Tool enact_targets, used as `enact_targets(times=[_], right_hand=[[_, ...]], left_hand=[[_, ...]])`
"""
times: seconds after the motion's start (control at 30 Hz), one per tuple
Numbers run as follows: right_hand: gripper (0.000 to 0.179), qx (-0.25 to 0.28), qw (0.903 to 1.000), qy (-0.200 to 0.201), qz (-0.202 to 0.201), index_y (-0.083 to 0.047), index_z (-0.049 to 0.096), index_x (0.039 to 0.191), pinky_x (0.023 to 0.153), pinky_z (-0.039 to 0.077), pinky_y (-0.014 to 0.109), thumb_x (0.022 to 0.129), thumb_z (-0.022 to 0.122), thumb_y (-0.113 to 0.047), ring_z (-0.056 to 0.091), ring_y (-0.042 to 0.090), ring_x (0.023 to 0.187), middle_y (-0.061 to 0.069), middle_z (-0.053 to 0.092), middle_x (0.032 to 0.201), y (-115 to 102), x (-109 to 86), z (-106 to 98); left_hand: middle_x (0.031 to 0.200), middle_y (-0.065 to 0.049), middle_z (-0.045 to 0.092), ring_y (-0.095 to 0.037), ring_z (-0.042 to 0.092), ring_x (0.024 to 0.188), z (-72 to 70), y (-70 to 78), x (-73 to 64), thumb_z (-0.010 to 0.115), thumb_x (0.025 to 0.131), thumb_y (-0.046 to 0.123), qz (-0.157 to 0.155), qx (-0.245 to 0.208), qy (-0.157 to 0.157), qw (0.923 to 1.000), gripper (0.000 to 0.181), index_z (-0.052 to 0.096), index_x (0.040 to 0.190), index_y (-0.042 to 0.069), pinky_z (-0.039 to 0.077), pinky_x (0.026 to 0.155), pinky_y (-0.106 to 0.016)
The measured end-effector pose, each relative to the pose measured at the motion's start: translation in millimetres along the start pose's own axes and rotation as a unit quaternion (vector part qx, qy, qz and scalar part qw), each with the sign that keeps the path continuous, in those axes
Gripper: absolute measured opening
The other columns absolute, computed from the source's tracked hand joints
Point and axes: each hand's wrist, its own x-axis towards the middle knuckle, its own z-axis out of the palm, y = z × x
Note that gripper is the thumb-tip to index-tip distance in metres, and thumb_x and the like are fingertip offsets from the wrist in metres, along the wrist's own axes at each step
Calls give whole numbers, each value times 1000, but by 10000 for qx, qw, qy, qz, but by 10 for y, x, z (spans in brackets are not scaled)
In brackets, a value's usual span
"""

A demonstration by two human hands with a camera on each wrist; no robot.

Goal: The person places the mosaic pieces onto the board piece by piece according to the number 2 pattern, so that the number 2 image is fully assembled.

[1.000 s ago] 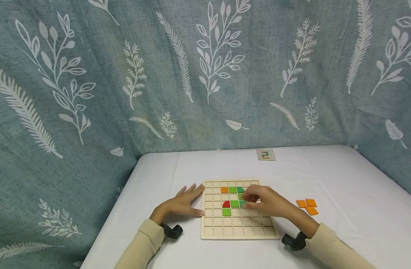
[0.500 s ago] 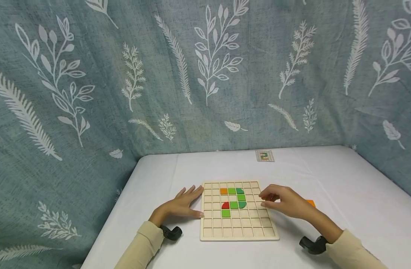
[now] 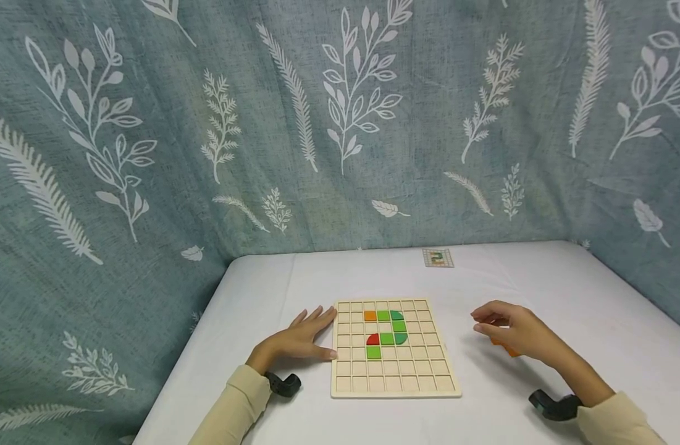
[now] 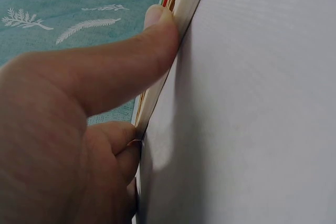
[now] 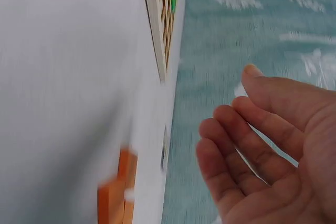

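Note:
My left hand [image 3: 298, 339] rests with spread fingers against the left edge of a wooden grid board [image 3: 395, 386]; in the left wrist view its thumb [image 4: 157, 30] touches the board's side. Set in the board's cells are an orange square tile [image 3: 370, 316], several green square tiles [image 3: 399, 326], two dark green quarter-round tiles [image 3: 400, 339] and a red quarter-round tile [image 3: 373, 339]. My right hand [image 3: 520, 330] hovers right of the board with loosely bent fingers and nothing in them. Beneath it lie orange square tiles [image 5: 111, 200], partly hidden by the hand in the head view.
A small card with a printed grid pattern [image 3: 438, 258] lies at the back of the white-covered table [image 3: 317, 278]. A blue-green leaf-patterned curtain [image 3: 340, 123] hangs behind and along the sides.
My right hand has left the board, where it was at a dark green quarter-round tile, and moved right to over the orange tiles. My left hand has stayed in place.

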Motion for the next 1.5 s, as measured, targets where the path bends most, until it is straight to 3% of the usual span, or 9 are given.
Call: enact_targets(times=[0.27,0.4,0.53,0.83,1.5], right_hand=[[36,42,9967,-228,780,-5,67,122,75,56,21,97,66,-32,67,12,96,7,72,112,260,-71,-200],[35,-102,9952,-358,900,-4,68,121,75,56,23,97,66,-31,67,19,98,8,72,111,356,-94,-245],[30,-339,9956,-474,728,-4,70,117,73,55,23,96,68,-26,66,17,94,8,72,108,443,-124,-265],[19,-582,9963,-462,439,-7,75,108,70,55,20,91,71,-14,64,0,84,9,74,104,585,-168,-269],[20,-1015,9944,-236,163,-7,75,104,67,53,20,83,78,-8,57,-5,81,2,71,98,635,-191,-181]], left_hand=[[169,-4,13,-28,5,158,0,-5,-6,67,85,60,-30,3,-15,10000,104,15,161,12,-3,127,-52],[169,-3,14,-28,5,158,-1,-10,5,67,86,59,-1,16,5,10000,104,15,161,12,-3,127,-52],[169,-2,13,-27,5,158,6,-17,15,67,85,60,-28,50,-6,10000,104,14,162,12,-3,127,-52],[169,-4,14,-28,5,158,-6,-16,18,67,85,59,-16,14,9,10000,104,15,161,11,-3,127,-52],[169,-3,13,-27,5,158,11,-32,26,68,85,59,-21,-22,-6,10000,105,14,161,11,-3,127,-52]])
